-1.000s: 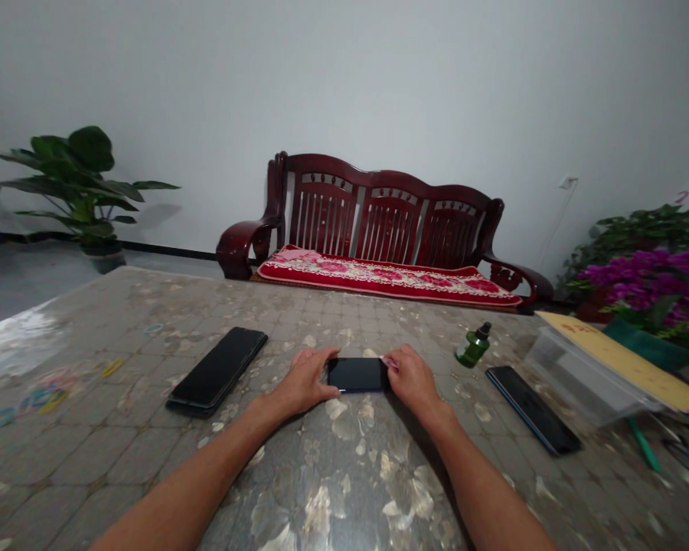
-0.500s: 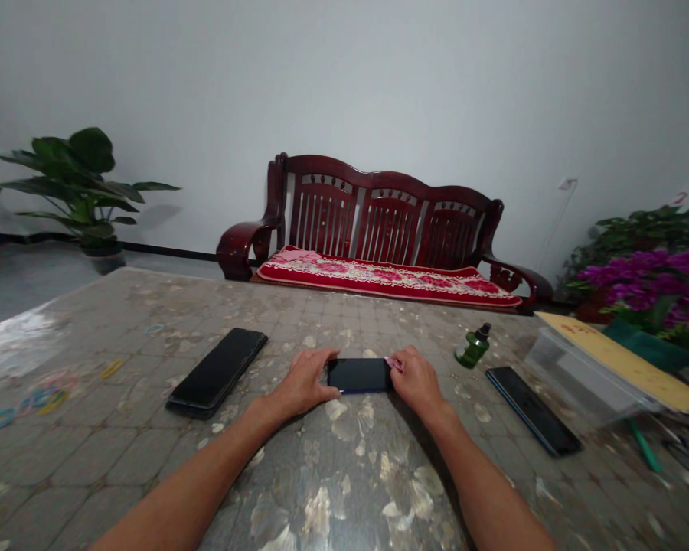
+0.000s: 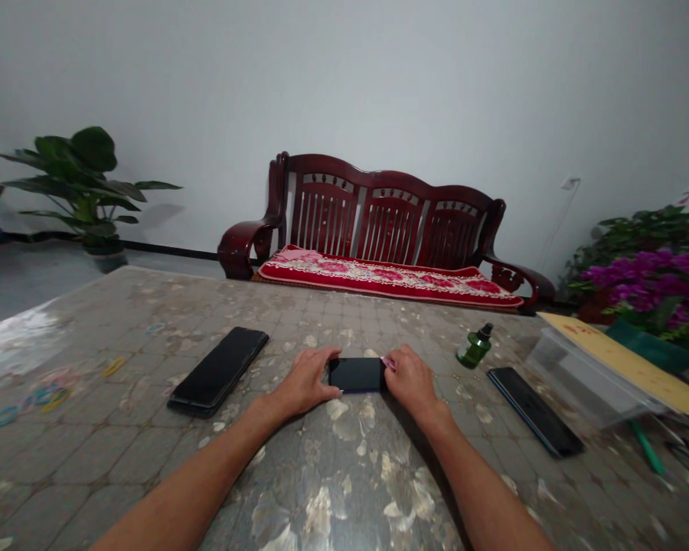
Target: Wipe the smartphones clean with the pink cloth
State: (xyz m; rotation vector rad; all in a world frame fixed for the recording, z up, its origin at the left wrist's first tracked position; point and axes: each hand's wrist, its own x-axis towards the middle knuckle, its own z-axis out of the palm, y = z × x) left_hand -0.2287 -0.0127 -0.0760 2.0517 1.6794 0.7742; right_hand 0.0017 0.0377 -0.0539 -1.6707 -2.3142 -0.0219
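Note:
A dark smartphone [image 3: 354,375] lies sideways on the patterned tablecloth [image 3: 298,490], its black screen facing up. My left hand [image 3: 308,375] grips its left end, with the thumb at the near edge and the fingers at the far edge. At the right end, my right hand [image 3: 409,380] is closed on a small pink cloth [image 3: 388,363], pressed against the phone's edge. Most of the cloth is hidden by the fingers. Another black phone [image 3: 218,373] rests left of my hands, and a third phone [image 3: 535,413] lies to the right.
A green spray bottle [image 3: 474,346] stands right of my hands. Beyond it is a clear plastic box [image 3: 579,379] under a yellow board [image 3: 625,360]. Colourful bands [image 3: 49,396] are scattered at the left. A wooden bench [image 3: 384,214] stands behind the table.
My right hand has slid slightly left with the pink cloth, over the phone's right end. My left hand keeps its hold, and the phone stays in place.

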